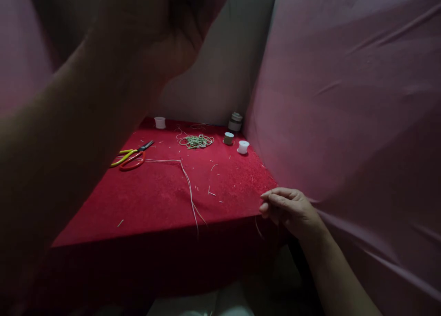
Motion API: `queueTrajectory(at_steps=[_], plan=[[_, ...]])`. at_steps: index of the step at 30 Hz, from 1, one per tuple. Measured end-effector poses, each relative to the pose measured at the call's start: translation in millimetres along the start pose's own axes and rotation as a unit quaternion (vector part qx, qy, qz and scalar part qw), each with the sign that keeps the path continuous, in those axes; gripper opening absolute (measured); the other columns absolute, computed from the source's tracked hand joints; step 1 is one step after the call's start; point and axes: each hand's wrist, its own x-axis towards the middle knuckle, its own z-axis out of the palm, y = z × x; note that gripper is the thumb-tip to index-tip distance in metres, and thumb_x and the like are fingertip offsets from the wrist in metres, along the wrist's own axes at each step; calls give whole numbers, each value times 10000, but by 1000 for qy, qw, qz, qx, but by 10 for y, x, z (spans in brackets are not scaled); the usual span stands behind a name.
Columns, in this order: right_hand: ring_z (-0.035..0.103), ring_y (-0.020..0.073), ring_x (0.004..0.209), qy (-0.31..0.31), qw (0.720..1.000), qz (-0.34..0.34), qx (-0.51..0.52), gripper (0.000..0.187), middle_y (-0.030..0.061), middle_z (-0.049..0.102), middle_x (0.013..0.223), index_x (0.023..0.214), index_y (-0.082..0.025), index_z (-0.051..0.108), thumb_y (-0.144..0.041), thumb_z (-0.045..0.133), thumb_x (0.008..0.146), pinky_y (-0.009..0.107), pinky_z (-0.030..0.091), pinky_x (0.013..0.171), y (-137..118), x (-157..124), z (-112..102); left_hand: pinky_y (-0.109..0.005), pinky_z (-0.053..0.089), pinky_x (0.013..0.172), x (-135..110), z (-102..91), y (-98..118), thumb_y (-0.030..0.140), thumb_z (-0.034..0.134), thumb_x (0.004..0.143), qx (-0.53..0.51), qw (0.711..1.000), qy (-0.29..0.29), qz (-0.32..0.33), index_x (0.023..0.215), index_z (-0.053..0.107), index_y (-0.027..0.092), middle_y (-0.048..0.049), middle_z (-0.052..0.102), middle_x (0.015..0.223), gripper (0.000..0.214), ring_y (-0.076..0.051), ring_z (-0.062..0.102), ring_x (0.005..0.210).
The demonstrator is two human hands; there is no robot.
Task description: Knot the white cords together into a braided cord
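Close to the camera, my left hand [172,36] is raised at the top, dark and cut off by the frame edge; its fingers do not show clearly. My right hand [287,209] is at the table's front right corner, thumb and fingertips pinched together. What they hold is too thin to make out. A fine strand [258,227] hangs just below and left of these fingertips; whether it joins them is unclear. Pale threads [189,183] run over the red cloth [155,201] and droop past the front edge. Scissors [132,158] with yellow and red handles lie partly behind my left forearm.
A tangled greenish cord [196,142] lies towards the back. Near it are a white spool [160,122], a brownish spool [228,139], another white spool [243,147] and a lidded jar [235,121]. Thread scraps dot the cloth. Pink fabric [344,100] walls the right side.
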Motion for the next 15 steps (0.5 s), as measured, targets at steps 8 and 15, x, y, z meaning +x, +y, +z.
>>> queueTrajectory(at_steps=[8, 15], plan=[[594, 112, 473, 3, 998, 44, 44, 247, 61, 664, 618, 820, -122, 678, -327, 683, 681, 151, 364, 356, 288, -11, -18, -137, 492, 624, 39, -32, -149, 62, 367, 891, 241, 950, -185, 73, 803, 497, 6, -22, 503, 876, 166, -62, 621, 814], [536, 73, 434, -1, 996, 29, 79, 218, 32, 633, 589, 862, -125, 671, -295, 655, 728, 154, 374, 384, 403, -48, -153, -119, 482, 582, 155, -211, -230, 89, 440, 863, 280, 943, -173, 51, 771, 529, 60, -29, 587, 729, 131, -44, 566, 673]])
